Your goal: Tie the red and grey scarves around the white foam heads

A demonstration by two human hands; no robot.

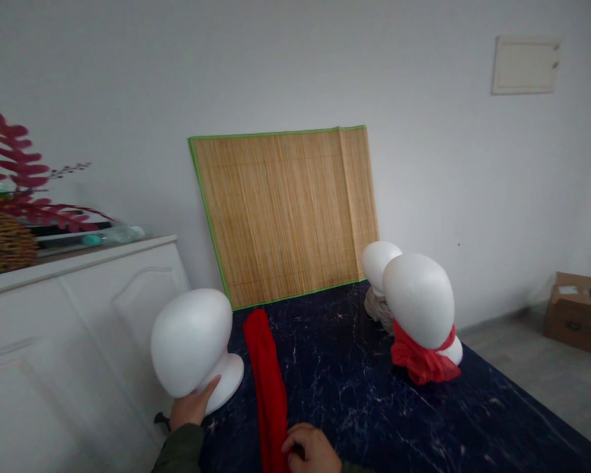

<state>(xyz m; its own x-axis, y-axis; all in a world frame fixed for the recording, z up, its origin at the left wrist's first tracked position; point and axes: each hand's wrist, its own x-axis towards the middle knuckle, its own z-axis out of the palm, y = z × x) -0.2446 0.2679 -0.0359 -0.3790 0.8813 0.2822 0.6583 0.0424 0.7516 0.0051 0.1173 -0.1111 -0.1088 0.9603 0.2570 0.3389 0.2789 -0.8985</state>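
Note:
My left hand point(192, 406) is closed round the neck of a smooth white foam mannequin head point(192, 341), at the left edge of the dark table. The head tilts to the left, and my palm is hidden under it. A long folded red scarf point(268, 387) lies just right of this head, running toward me. My right hand point(312, 450) is at the scarf's near right edge, with curled fingers pinching it. To the right stands a second white mannequin head point(418, 299) with a red scarf point(418, 358) tied round its neck.
Behind it is another white head point(379, 259) with a greyish wrap point(378, 309) at its base. A bamboo mat point(285, 217) leans on the wall. A white cabinet point(79, 315) with a wicker basket point(7, 243) adjoins the dark marbled table point(345, 368). A cardboard box point(578, 315) sits on the floor.

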